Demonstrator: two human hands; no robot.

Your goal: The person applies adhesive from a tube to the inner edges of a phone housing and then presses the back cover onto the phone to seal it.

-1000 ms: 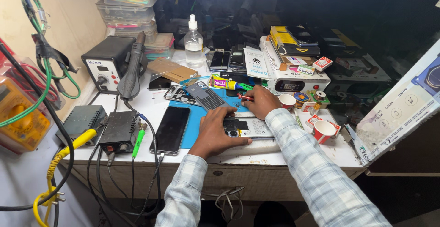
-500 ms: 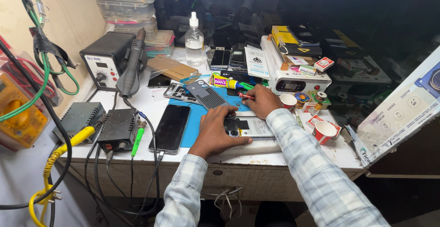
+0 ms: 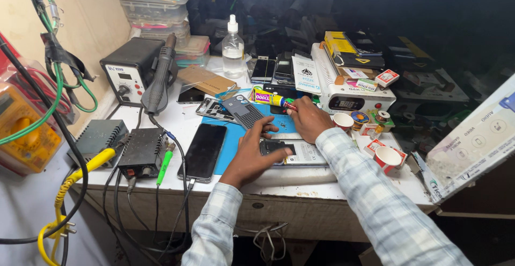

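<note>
- Far left: an orange meter [image 3: 21, 132] by the wall, with green wires [image 3: 53, 73] hanging above it.
- Next, near the table's front edge: two small dark boxes [image 3: 140, 152] side by side, with a yellow cable [image 3: 80, 172] bending down beside them.
- Behind those: a black box with knobs [image 3: 130, 70], with a dark tool [image 3: 160, 75] leaning on it.
- Then a black phone [image 3: 203, 151], lying flat, screen up, on the white table [image 3: 300, 191].
- Left hand [image 3: 255, 156]: pressed down flat on the opened phone [image 3: 300, 152], fingers spread, holding it in place on the blue mat [image 3: 230, 145].
- Right hand [image 3: 308, 121]: curled shut, pinching a small glue tube with a red tip [image 3: 279, 100] just above the opened phone.
- Behind the hands: a clear bottle [image 3: 233, 51], standing up.
- To the right: a white machine [image 3: 348, 97], then small red and white paper cups [image 3: 387, 157].
</note>
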